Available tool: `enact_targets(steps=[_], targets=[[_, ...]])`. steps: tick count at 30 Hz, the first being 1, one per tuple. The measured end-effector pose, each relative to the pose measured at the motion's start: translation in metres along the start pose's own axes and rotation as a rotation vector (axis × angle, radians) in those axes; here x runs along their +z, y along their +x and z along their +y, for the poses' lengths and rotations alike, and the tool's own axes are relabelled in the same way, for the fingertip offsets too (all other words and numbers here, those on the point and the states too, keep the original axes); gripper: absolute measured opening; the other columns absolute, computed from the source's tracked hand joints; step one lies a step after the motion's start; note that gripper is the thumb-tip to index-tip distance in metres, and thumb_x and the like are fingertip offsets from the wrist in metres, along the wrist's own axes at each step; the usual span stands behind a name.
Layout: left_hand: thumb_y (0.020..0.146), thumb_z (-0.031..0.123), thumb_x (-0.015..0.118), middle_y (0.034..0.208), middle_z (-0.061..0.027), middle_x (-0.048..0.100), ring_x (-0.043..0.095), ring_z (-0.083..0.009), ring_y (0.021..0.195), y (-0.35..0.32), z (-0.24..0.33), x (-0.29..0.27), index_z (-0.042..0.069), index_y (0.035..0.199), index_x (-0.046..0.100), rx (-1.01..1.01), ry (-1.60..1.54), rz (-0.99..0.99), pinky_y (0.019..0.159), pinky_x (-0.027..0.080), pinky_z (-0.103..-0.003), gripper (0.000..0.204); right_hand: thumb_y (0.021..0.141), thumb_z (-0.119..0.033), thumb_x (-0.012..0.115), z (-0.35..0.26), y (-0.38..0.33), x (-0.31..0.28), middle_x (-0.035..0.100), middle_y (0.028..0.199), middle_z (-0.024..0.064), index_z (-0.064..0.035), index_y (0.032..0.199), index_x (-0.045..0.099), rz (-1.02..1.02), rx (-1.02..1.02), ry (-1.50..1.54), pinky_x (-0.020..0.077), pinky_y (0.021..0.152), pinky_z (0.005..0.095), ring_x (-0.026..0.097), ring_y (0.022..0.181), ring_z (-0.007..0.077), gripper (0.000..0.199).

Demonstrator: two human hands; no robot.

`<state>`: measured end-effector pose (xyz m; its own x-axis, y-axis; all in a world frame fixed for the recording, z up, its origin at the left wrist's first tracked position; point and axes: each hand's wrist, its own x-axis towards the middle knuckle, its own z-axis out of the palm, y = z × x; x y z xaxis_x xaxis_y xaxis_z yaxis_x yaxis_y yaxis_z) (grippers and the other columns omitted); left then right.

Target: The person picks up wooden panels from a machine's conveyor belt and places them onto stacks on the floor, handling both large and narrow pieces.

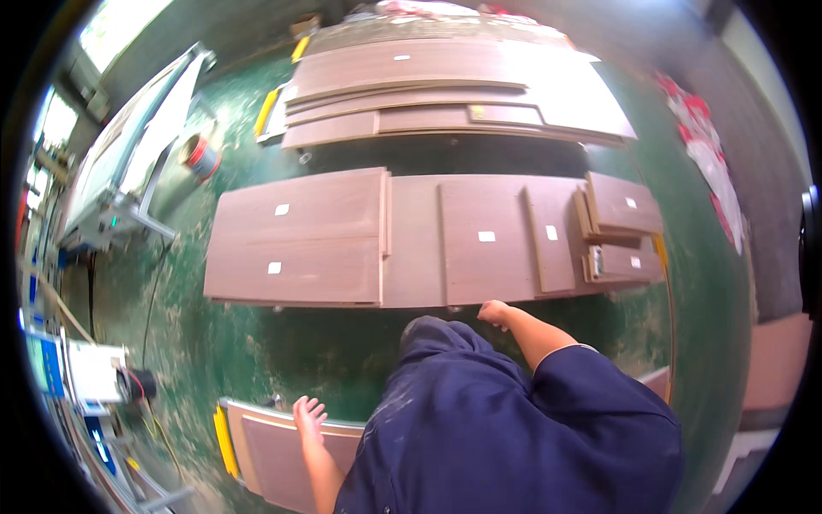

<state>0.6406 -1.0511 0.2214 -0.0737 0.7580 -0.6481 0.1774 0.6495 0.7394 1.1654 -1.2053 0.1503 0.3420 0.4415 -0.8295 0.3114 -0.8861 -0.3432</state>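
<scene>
Brown panels [300, 227] w/ white labels [282, 209] lie flat on the L part of the middle stack [415, 248], straight ahead. L to R: a grey-framed table [116, 154], then a bucket [201, 158] w/ an orange-red band on the green floor [193, 343]. Nr bottom L, a yellow strip [226, 441] edges a low pile of lower panels [278, 458]. L hand [310, 415] is open, fingers spread, over that pile's edge; no grip seen, contact unclear. R hand [494, 313] is just by the middle stack's near edge; fingers look curled, can't tell if closed or touching. Beyond it: wide panel [484, 253], narrow panel [552, 257], then small panels [616, 214] piled at R end. Step in hand: prob. panel handling, btwn grips. Next move, if lifting one, calls for both hands on opp. edges, kept level.
</scene>
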Motion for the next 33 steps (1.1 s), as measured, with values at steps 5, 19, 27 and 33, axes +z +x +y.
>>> enact_targets(steps=[5,19,27,33], targets=[[0.088,0.041,0.047,0.102,-0.0127,0.057,0.058,-0.0225,0.09,-0.027,-0.125,-0.003,0.01,0.112,0.049,0.092,0.373,-0.108,0.071,0.048,-0.039,0.039,0.077,-0.022,0.056,-0.064,0.056,0.01,0.055,0.077,0.0135,-0.0014,0.084,0.059,-0.232,0.222,-0.026,0.051,0.043,0.0444,0.055,0.057,0.0246,0.022],[0.088,0.046,0.046,0.099,-0.0137,0.056,0.058,-0.0254,0.088,-0.076,-0.183,-0.006,0.009,0.116,0.047,-0.593,-0.47,0.38,0.067,0.049,-0.042,0.046,0.078,-0.028,0.059,-0.512,0.055,0.162,0.06,0.081,0.0123,-0.0072,0.109,0.056,-0.433,-0.587,-0.545,0.0563,0.053,0.0379,0.062,0.071,0.0238,0.038],[0.088,0.046,0.046,0.098,-0.0142,0.056,0.058,-0.0283,0.088,-0.001,-0.169,-0.058,0.01,0.121,0.043,-0.536,-0.649,0.391,0.067,0.049,-0.045,0.049,0.078,-0.029,0.062,-0.499,0.048,0.222,0.063,0.084,0.0097,-0.0079,0.104,0.06,-0.451,-0.508,-0.812,0.0541,0.059,0.04,0.061,0.078,0.0244,0.034],[0.088,0.044,0.047,0.096,-0.0129,0.056,0.056,-0.0271,0.084,0.055,-0.126,-0.203,0.009,0.123,0.038,-0.57,-0.492,0.47,0.066,0.049,-0.052,0.05,0.076,-0.047,0.053,-0.451,0.116,0.21,0.064,0.1,0.0159,-0.0067,0.105,0.064,-0.387,-0.408,-1.09,0.0481,0.081,0.0376,0.061,0.095,0.0283,0.051]])
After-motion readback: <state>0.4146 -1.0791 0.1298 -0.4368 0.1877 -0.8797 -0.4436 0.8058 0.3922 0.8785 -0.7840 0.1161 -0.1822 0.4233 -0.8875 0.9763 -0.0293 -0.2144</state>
